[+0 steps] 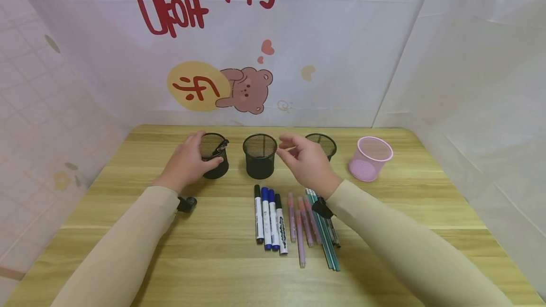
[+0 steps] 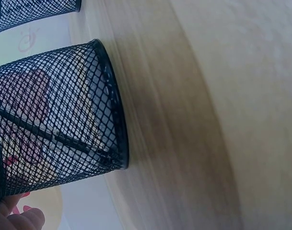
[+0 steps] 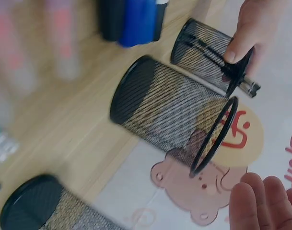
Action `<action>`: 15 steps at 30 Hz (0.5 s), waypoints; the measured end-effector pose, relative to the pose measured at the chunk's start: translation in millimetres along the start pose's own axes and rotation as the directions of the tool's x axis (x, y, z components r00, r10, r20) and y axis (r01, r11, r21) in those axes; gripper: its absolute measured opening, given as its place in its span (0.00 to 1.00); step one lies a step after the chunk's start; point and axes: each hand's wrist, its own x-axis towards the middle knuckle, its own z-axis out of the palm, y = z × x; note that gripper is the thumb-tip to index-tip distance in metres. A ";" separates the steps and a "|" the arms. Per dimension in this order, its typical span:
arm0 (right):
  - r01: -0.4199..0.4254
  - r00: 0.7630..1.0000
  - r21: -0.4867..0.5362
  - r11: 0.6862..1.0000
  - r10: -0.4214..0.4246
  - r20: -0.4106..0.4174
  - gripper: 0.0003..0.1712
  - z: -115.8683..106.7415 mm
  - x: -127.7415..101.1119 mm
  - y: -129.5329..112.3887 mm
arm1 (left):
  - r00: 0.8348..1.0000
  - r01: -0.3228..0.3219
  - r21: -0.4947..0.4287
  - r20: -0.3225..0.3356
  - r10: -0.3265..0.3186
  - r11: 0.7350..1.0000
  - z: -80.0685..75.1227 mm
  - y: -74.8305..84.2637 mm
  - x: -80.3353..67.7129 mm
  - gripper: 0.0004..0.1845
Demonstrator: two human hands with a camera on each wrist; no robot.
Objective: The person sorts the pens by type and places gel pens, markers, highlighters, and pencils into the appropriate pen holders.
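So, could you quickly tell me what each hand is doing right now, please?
Left hand: grips the leftmost black mesh cup, which has a pen in it.
Right hand: open, holding nothing, near the middle mesh cup.

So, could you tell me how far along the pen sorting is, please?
Barely started. One black pen stands in the left cup, which the left hand grips. The right hand hovers empty. The markers, pink pens and teal pens lie on the table.

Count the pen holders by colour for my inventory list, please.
Black mesh pen holders: 3, the left one gripped by the left hand, the middle one, and the right one partly behind the right hand.
Pink mesh pen holder: 1
Total: 4
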 end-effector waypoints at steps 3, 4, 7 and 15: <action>-0.008 1.000 -0.032 0.999 0.009 0.008 0.20 -9.2 -6.1 8.2 | 1.000 0.000 0.001 -0.004 0.000 1.000 0.8 -0.2 0.6 0.54; -0.011 1.000 -0.043 0.999 0.011 0.016 0.20 -12.2 -8.4 10.9 | 1.000 0.001 0.000 -0.004 -0.001 1.000 1.0 0.0 0.6 0.55; -0.031 0.998 -0.085 0.996 0.035 0.050 0.20 -21.4 -14.7 18.6 | 1.000 0.006 -0.003 -0.001 -0.006 1.000 1.7 0.8 0.6 0.55; -0.085 0.970 -0.275 0.958 0.143 0.197 0.21 -38.8 -30.3 45.6 | 1.000 0.011 -0.008 -0.006 -0.011 1.000 1.0 -0.5 0.6 0.55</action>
